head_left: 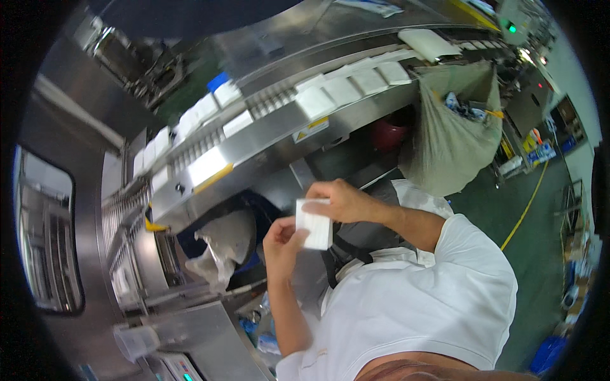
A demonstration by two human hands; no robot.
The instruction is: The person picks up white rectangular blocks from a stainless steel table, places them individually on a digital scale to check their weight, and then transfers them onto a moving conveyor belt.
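Observation:
Between my two hands is a small white rectangular stack of folded sheets (313, 232), with fine lines across its face. My left hand (279, 244) grips its left edge, the thumb lying over the front. From the upper right, my right hand (343, 198) has its fingers closed on the top edge. The stack is held in front of my body, below the conveyor (267, 117) and apart from it. On that conveyor lie several similar white stacks (343, 92) in rows.
A beige cloth sack (454, 140) with scraps in its mouth hangs right of the conveyor. At the left are a bin lined with a clear plastic bag (222, 254) and a metal table (203, 336). A red bucket (391, 132) stands under the conveyor. A yellow line (526, 206) crosses the green floor.

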